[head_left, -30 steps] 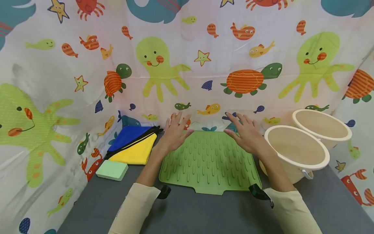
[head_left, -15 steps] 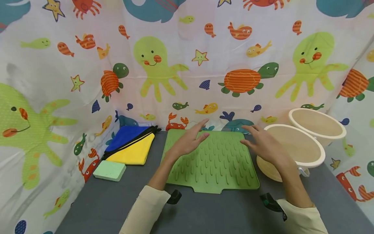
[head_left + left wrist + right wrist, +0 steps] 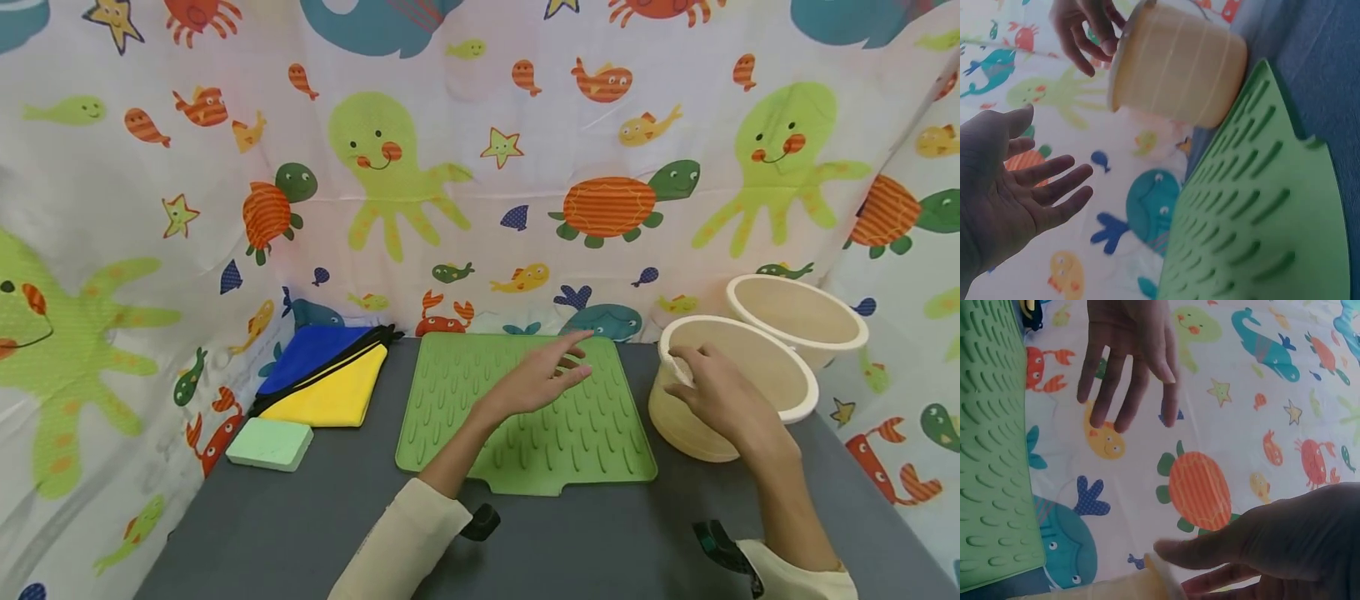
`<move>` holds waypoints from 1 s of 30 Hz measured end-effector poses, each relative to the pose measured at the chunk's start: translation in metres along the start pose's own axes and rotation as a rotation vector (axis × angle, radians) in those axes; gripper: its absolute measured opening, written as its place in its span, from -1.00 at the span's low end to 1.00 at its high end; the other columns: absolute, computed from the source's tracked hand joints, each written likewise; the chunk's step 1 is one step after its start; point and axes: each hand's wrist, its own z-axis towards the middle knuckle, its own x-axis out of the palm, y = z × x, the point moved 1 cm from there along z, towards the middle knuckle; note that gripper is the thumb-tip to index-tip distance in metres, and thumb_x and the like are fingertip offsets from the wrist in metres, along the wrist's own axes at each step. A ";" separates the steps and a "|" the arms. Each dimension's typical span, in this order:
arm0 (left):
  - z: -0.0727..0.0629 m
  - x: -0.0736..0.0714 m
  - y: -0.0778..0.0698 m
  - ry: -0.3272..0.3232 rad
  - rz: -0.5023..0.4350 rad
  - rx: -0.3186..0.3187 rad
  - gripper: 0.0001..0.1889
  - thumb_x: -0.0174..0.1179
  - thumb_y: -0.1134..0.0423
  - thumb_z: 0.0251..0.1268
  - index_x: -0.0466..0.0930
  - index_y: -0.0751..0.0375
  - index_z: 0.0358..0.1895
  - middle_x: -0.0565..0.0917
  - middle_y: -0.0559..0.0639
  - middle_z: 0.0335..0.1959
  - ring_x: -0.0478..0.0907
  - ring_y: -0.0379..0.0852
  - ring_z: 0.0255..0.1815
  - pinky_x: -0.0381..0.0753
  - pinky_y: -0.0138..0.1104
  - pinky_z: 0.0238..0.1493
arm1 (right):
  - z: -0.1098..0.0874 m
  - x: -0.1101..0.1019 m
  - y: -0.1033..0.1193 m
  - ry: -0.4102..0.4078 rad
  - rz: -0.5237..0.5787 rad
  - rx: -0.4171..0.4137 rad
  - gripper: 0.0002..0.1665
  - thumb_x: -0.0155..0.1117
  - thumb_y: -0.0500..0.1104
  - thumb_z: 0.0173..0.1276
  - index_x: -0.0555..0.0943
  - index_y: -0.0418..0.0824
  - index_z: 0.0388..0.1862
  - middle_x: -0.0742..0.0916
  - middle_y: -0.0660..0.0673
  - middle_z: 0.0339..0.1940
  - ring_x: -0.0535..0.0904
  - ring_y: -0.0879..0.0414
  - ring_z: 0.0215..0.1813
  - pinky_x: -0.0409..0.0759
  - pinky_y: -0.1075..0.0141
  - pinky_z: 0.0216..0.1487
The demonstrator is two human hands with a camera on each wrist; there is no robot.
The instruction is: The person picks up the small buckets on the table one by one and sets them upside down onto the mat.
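My right hand (image 3: 723, 396) is at the left part of the rim of the nearer cream bucket (image 3: 686, 429), fingers over the opening and thumb toward the outside. In the right wrist view, the thumb (image 3: 1191, 550) and fingers stand around the bucket's rim (image 3: 1159, 575), without a clear grip. My left hand (image 3: 536, 379) hovers above the green ridged mat (image 3: 465, 417), holding nothing. Its fingers look loosely spread in the left wrist view (image 3: 1016, 194). The nearer bucket (image 3: 1179, 72) stands upright beside the mat's right edge.
A second cream bucket (image 3: 798, 312) stands behind the nearer one at right. Left of the mat lie a blue and yellow zipped pouch (image 3: 326, 379) and a pale green sponge-like block (image 3: 270, 444). A sea-animal curtain (image 3: 450, 167) hangs behind the grey tabletop (image 3: 300, 525).
The right hand has moved right from above the mat to the nearer bucket's rim. The left hand has also shifted right over the mat. The head view has turned slightly right.
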 end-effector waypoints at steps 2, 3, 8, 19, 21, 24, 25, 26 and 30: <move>0.008 0.009 -0.004 0.002 -0.011 -0.002 -0.40 -0.04 0.04 0.72 0.10 -0.04 0.69 0.54 0.18 0.44 0.60 0.05 0.40 0.63 -0.27 0.35 | -0.004 0.000 -0.004 -0.002 -0.014 0.006 -0.57 0.45 -0.38 0.29 0.62 -0.56 0.10 0.69 -0.51 -0.08 0.63 -0.27 -0.13 0.64 -0.09 -0.13; 0.012 0.013 -0.007 -0.002 -0.026 -0.009 -0.41 -0.04 0.04 0.72 0.12 -0.04 0.68 0.56 0.17 0.43 0.62 0.06 0.38 0.65 -0.29 0.32 | -0.006 -0.001 -0.006 -0.002 -0.019 0.008 -0.63 0.44 -0.42 0.28 0.64 -0.56 0.05 0.71 -0.49 -0.12 0.65 -0.26 -0.15 0.66 -0.09 -0.15; 0.037 0.041 -0.017 -0.045 -0.174 -0.106 -0.44 0.02 -0.01 0.69 0.27 -0.02 0.62 0.64 0.14 0.31 0.71 0.04 0.24 0.70 -0.39 0.07 | -0.012 -0.006 -0.011 0.002 -0.024 -0.004 -0.74 0.36 -0.54 0.21 0.71 -0.45 -0.09 0.77 -0.34 -0.26 0.67 -0.18 -0.22 0.67 -0.08 -0.18; 0.083 0.095 -0.033 -0.281 -0.748 -0.378 -0.35 0.31 0.27 0.48 0.30 0.23 0.55 0.71 0.19 -0.13 0.78 0.27 0.01 0.82 -0.06 0.02 | -0.032 -0.011 -0.020 -0.216 -0.070 0.261 -0.59 0.41 -0.21 0.40 0.64 -0.53 0.04 0.60 -0.57 -0.09 0.53 -0.29 -0.26 0.52 0.04 -0.46; 0.087 0.099 -0.034 -0.330 -0.838 -0.408 -0.33 0.34 0.35 0.43 0.28 0.22 0.53 0.70 0.16 -0.18 0.79 0.31 -0.03 0.83 -0.09 -0.04 | -0.037 -0.012 -0.026 -0.226 -0.089 0.353 -0.51 0.37 -0.16 0.43 0.57 -0.57 0.08 0.58 -0.57 -0.13 0.51 -0.31 -0.28 0.49 0.04 -0.52; 0.091 0.103 -0.035 -0.369 -0.935 -0.448 -0.36 0.32 0.45 0.39 0.32 0.22 0.49 0.71 0.16 -0.24 0.79 0.37 -0.05 0.84 -0.14 -0.12 | -0.045 -0.012 -0.035 -0.154 -0.086 0.490 -0.46 0.23 -0.03 0.53 0.48 -0.59 -0.08 0.56 -0.48 -0.34 0.48 -0.27 -0.39 0.42 0.09 -0.59; 0.092 0.104 -0.036 -0.370 -0.958 -0.458 -0.38 0.30 0.49 0.38 0.35 0.22 0.47 0.72 0.20 -0.25 0.78 0.39 -0.04 0.84 -0.14 -0.12 | -0.047 -0.012 -0.037 -0.130 -0.078 0.523 -0.44 0.19 0.01 0.56 0.46 -0.57 -0.14 0.55 -0.43 -0.41 0.48 -0.25 -0.44 0.39 0.10 -0.60; 0.093 0.105 -0.036 -0.363 -0.974 -0.462 -0.41 0.27 0.51 0.38 0.36 0.23 0.44 0.73 0.26 -0.24 0.77 0.42 -0.03 0.84 -0.12 -0.11 | -0.050 -0.012 -0.039 -0.108 -0.069 0.541 -0.43 0.14 0.04 0.58 0.45 -0.54 -0.21 0.53 -0.38 -0.48 0.47 -0.22 -0.47 0.37 0.12 -0.60; 0.097 0.108 -0.041 -0.343 -1.044 -0.468 -0.46 0.14 0.58 0.33 0.28 0.27 0.35 0.63 0.46 -0.06 0.70 0.54 0.03 0.77 0.06 0.02 | -0.054 -0.011 -0.045 -0.052 0.005 0.531 -0.36 0.03 0.10 0.64 0.54 -0.51 -0.31 0.64 -0.20 -0.65 0.53 -0.08 -0.52 0.36 0.18 -0.56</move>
